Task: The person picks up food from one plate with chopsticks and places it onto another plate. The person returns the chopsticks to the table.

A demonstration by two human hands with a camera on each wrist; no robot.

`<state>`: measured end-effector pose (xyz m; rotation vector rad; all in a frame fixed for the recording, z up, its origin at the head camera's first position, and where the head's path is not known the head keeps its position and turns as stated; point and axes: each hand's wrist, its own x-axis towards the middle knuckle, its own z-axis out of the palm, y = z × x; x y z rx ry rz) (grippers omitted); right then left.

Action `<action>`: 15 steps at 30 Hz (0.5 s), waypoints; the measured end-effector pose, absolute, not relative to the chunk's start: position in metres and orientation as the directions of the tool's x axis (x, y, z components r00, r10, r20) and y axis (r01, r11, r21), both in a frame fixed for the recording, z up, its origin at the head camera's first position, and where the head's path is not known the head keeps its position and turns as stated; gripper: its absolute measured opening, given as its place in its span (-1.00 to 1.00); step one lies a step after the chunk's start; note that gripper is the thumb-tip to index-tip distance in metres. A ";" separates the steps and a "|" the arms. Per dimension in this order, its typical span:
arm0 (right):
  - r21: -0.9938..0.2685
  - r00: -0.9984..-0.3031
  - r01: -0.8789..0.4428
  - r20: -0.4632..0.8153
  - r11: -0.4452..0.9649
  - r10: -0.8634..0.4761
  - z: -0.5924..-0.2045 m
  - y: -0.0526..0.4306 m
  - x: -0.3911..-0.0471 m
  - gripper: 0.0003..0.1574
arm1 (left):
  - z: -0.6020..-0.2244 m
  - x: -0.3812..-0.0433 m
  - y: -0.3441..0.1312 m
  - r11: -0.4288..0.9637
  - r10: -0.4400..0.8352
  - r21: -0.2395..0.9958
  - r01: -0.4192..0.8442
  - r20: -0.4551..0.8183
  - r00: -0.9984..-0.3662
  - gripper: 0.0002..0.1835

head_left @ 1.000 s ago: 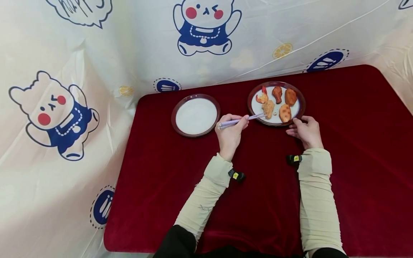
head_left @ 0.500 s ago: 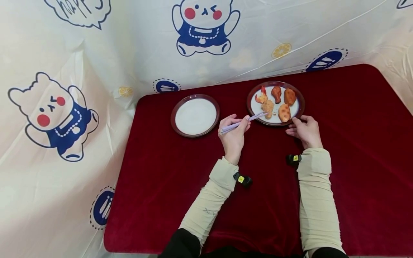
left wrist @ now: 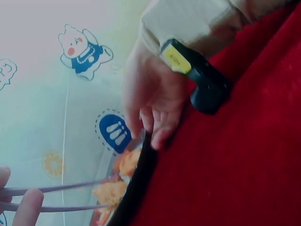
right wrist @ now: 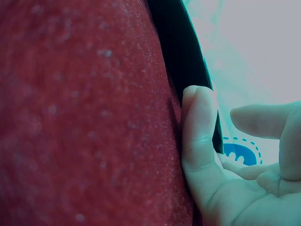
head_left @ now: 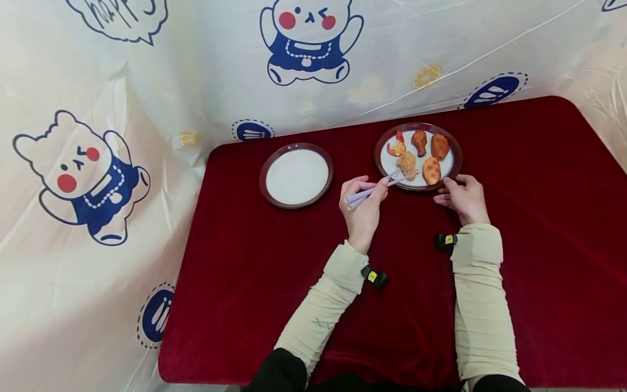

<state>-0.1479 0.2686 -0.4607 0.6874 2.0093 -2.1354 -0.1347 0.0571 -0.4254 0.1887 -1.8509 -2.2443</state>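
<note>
In the head view my left hand (head_left: 361, 215) holds a pair of pale purple chopsticks (head_left: 361, 197). Their tips are spread at the near side of a crumbly fried chicken piece (head_left: 406, 161), which lies on a brown-rimmed white plate (head_left: 459, 155). The left wrist view shows one chopstick (left wrist: 61, 187) on each side of that piece. My right hand (head_left: 466, 200) grips the plate's near right rim, thumb over the edge and fingers below it. Sharing the plate are a drumstick (head_left: 419, 142), a red-tipped shrimp-like piece (head_left: 397, 145) and two browned oval pieces (head_left: 431, 171).
A second brown-rimmed plate (head_left: 263, 185), bare white inside, stands left of the food plate. Both rest on a dark red velvet tablecloth (head_left: 406, 316). A printed white curtain (head_left: 313, 103) hangs close behind the table.
My left hand has moved right and slightly nearer the body. The chopsticks, close together before, now have their tips spread at the chicken piece. The right hand keeps its place on the rim.
</note>
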 end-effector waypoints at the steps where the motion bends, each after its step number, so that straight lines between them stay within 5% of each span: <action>1: -0.914 -0.889 0.396 -0.406 -0.089 0.213 -0.461 0.269 -0.148 -0.16 | -0.425 -0.135 0.059 -0.181 -0.256 0.979 0.094 0.046 -0.966 -0.75; 8: -0.914 -0.889 0.398 -0.406 -0.083 0.213 -0.460 0.268 -0.148 -0.16 | -0.431 -0.134 0.064 -0.206 -0.262 0.973 0.102 0.045 -0.964 -0.76; 15: -0.918 -0.891 0.391 -0.397 -0.072 0.221 -0.460 0.269 -0.149 -0.18 | -0.437 -0.132 0.057 -0.052 -0.171 0.989 0.142 0.131 -0.976 -0.78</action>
